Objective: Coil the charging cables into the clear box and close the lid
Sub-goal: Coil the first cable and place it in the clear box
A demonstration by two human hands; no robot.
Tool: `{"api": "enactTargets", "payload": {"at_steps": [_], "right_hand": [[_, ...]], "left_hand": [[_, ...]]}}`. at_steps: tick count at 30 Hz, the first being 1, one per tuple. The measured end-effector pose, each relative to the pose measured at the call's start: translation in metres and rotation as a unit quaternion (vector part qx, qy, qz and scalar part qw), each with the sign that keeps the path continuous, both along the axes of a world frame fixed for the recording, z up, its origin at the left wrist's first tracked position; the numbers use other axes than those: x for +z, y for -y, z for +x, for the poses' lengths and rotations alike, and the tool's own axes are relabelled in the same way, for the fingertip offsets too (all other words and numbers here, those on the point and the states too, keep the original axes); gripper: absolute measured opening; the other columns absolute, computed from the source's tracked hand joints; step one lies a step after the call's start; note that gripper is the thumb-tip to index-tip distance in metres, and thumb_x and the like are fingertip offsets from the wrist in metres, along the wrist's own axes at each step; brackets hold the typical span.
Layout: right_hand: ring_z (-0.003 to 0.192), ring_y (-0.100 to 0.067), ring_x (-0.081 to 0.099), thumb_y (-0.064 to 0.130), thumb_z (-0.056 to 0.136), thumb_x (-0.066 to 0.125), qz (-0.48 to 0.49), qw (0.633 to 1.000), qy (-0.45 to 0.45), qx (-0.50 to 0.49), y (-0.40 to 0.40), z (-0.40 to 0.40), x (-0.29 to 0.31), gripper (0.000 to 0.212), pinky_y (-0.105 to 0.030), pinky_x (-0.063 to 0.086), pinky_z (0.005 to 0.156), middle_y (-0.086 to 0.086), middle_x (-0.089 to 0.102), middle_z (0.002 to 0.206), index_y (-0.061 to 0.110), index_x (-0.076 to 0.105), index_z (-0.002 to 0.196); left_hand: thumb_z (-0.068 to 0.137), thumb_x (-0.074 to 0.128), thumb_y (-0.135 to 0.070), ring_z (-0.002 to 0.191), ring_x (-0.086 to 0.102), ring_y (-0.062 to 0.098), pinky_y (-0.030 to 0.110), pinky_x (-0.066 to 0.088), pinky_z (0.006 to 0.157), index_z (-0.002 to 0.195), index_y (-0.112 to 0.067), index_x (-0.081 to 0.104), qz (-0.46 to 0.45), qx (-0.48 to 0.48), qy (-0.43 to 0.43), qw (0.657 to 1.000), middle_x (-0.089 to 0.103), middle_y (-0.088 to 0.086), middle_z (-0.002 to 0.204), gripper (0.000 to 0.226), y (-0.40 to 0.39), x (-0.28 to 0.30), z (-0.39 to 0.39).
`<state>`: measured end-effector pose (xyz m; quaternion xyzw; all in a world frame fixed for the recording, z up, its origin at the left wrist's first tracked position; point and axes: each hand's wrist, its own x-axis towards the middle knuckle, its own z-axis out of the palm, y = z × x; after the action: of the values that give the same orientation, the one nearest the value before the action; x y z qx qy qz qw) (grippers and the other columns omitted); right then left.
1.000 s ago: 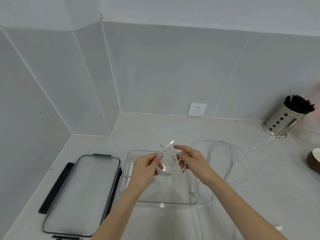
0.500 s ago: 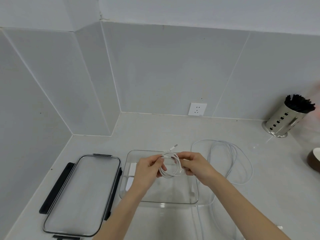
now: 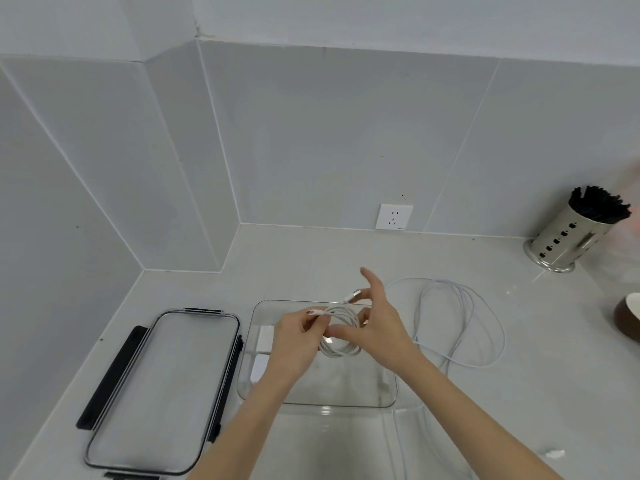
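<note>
Right hand (image 3: 375,323) opened, coiled cable (image 3: 341,332) now upright.

Brown bowl (image 3: 628,318) cut by right edge; white blocks (image 3: 265,344) partly hidden behind left hand (image 3: 298,344).
</note>
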<state>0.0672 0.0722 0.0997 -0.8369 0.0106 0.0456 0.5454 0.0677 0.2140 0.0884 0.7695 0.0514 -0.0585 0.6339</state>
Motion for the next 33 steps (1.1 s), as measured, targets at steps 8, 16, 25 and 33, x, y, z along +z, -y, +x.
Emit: {"api": "enactTargets", "payload": {"at_steps": [8,16,25,33], "right_hand": [[0.072,0.003,0.05,0.032,0.084,0.064,-0.145,0.975,0.148,0.075,0.006,0.006,-0.013,0.02,-0.009,0.038,0.073,0.018,0.037,0.131,0.035,0.069,0.103],[0.108,-0.016,0.045,0.026,0.09,0.048,-0.306,0.881,0.352,0.083,0.005,0.004,-0.021,0.025,-0.025,0.035,0.091,0.002,0.064,0.119,0.03,0.067,0.105],[0.096,0.006,0.05,0.01,0.085,0.062,-0.076,0.988,0.119,0.066,-0.006,0.004,-0.001,0.012,-0.009,0.037,0.086,0.026,0.059,0.087,0.014,0.071,0.09],[0.103,-0.006,0.058,0.029,0.082,0.065,-0.079,0.991,-0.045,0.097,0.019,0.009,-0.004,0.029,-0.015,0.043,0.083,0.007,0.065,0.107,0.024,0.063,0.11]], "left_hand": [[0.087,0.054,-0.007,0.039,0.042,0.001,0.017,0.038,0.047,0.074,-0.028,0.07,0.039,-0.052,0.027,0.998,0.062,-0.009,0.053,0.029,-0.011,0.003,0.003],[0.087,0.055,-0.009,0.038,0.044,0.003,0.013,0.04,0.045,0.049,-0.014,0.059,0.019,-0.093,-0.009,0.995,0.05,-0.009,0.038,0.038,-0.013,0.004,0.008],[0.089,0.056,-0.014,0.04,0.046,0.003,0.015,0.04,0.046,0.06,-0.013,0.066,0.029,-0.152,-0.019,0.988,0.058,-0.01,0.048,0.03,-0.005,-0.008,-0.002],[0.09,0.056,-0.022,0.045,0.048,0.002,0.015,0.04,0.047,0.076,-0.019,0.071,-0.024,-0.124,-0.063,0.99,0.063,-0.01,0.056,0.02,-0.001,-0.019,-0.005]]}}
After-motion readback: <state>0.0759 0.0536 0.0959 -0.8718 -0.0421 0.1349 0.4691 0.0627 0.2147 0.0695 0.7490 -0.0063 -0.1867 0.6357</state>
